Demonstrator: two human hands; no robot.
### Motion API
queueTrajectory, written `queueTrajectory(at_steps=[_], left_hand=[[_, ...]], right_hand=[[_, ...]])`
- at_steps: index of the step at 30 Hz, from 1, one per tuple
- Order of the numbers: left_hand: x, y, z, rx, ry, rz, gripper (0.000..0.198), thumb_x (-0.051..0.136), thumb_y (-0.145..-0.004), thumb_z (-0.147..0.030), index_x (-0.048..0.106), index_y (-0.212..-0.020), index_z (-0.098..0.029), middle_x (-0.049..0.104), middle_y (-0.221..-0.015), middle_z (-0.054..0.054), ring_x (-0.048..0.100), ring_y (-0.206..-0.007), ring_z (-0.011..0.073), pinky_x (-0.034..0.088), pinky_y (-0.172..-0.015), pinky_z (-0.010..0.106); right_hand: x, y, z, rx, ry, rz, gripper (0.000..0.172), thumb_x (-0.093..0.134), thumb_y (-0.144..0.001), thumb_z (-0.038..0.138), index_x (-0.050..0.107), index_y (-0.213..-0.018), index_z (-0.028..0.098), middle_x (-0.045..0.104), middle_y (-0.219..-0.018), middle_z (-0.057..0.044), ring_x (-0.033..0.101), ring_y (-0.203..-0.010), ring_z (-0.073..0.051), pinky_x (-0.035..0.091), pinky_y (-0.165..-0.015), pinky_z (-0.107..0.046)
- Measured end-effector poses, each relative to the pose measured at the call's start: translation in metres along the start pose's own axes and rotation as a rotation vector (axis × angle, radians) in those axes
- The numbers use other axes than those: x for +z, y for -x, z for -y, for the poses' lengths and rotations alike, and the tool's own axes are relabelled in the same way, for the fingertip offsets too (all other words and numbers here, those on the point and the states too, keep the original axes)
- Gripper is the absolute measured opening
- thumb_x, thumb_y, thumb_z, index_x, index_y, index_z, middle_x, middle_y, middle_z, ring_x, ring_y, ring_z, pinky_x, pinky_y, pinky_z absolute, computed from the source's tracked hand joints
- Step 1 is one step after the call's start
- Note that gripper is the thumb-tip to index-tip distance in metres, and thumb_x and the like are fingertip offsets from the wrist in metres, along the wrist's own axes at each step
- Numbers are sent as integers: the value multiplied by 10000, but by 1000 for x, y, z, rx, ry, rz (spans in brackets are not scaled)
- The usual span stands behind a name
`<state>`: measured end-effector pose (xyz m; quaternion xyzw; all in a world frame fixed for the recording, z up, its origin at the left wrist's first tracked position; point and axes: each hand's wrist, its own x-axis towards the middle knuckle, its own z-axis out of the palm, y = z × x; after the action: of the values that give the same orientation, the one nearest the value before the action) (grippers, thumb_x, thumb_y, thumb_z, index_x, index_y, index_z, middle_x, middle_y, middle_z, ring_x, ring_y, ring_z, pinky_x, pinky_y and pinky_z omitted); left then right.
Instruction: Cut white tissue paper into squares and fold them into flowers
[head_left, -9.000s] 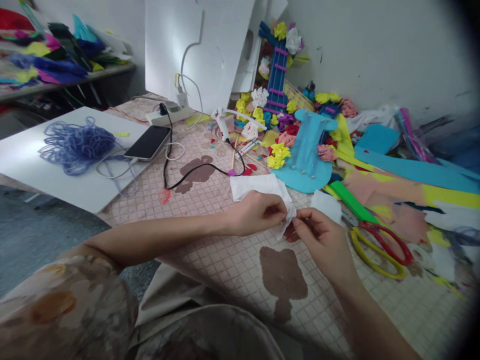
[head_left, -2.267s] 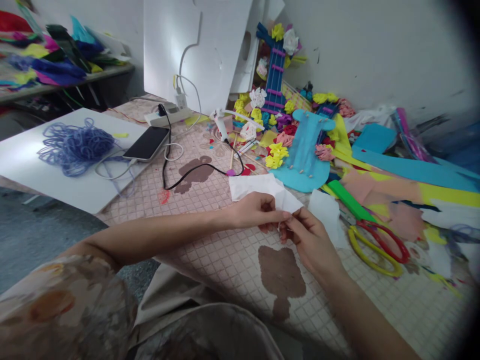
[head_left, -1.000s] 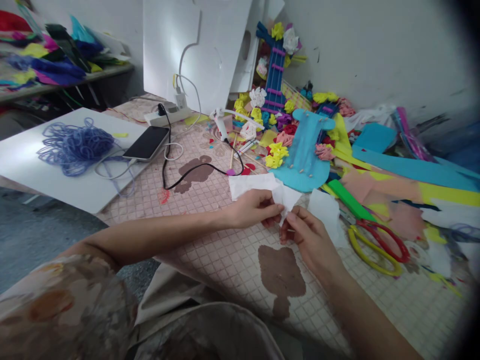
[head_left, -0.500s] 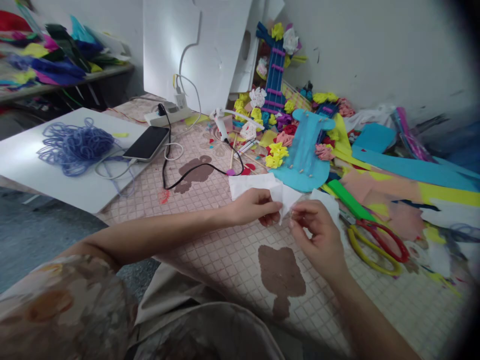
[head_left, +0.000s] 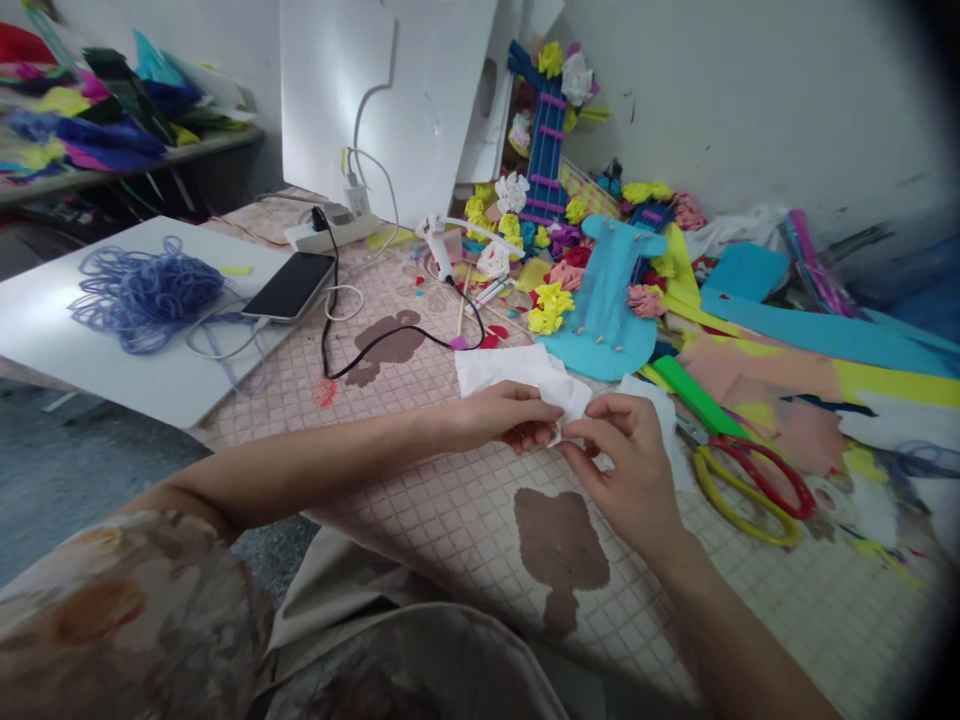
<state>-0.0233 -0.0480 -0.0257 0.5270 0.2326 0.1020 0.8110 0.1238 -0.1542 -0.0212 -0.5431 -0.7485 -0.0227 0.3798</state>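
A small piece of white crepe paper (head_left: 572, 393) is held low over the table, partly hidden by my fingers. My left hand (head_left: 514, 415) is closed, pinching the paper between thumb and fingertips. From the other side my right hand (head_left: 630, 460) has its fingertips together on the paper's lower edge, its thumb bent beneath. Behind the left hand lies a flat white paper sheet (head_left: 487, 368), and more white paper (head_left: 660, 402) shows beside the right hand. A blue guitar-shaped cutout (head_left: 607, 290) rests just beyond.
Scissors (head_left: 750, 485) with red and yellow handles and a green box cutter (head_left: 697, 398) lie at right. A white glue gun (head_left: 436, 250), its black cord (head_left: 390, 335), a phone (head_left: 289, 285) and purple yarn (head_left: 150, 290) are at left. Crumpled paper flowers (head_left: 551, 308) crowd the back.
My right hand has shifted slightly left, closer to my left hand. The paper's pointed corner has been folded or gathered in between the fingers.
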Motion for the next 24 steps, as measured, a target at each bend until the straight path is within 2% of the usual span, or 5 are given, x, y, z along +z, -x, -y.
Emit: queueTrajectory(at_steps=[4,10,15,21,24], left_hand=[[-1,0,0,-43,-8,0,273,628,-747,-365,507,-669,-133,558,-559,-35,469,-435,40,360,-471,204],[-3,0,-1,-47,-35,14,295,638,-738,-390,500,-677,-136,567,-580,-32,469,-444,36,364,-472,199],[-4,1,-2,-7,-74,22,284,609,-765,-371,492,-662,-134,576,-584,-26,474,-439,34,367,-470,194],[-4,2,-4,13,-133,27,274,584,-788,-359,479,-667,-137,568,-591,-28,473,-447,34,379,-476,194],[-4,3,-5,40,-168,30,288,582,-786,-383,480,-679,-135,554,-595,-31,473,-457,33,394,-487,191]], right_hand=[[-2,0,-1,-73,35,-11,140,597,-781,70,574,-808,206,485,-991,-62,550,-838,-161,487,-651,-283],[-3,1,-8,-159,28,42,161,571,-794,52,559,-860,199,596,-897,-50,594,-860,-168,487,-754,-289],[-1,2,-11,-139,57,49,161,565,-802,73,555,-909,194,589,-896,-62,584,-867,-181,486,-748,-295],[-1,1,-8,-96,38,78,134,540,-814,79,566,-837,209,547,-846,-40,573,-803,-168,475,-679,-286],[-2,0,-7,-76,2,64,146,531,-813,77,565,-828,218,565,-872,-38,581,-830,-171,477,-710,-301]])
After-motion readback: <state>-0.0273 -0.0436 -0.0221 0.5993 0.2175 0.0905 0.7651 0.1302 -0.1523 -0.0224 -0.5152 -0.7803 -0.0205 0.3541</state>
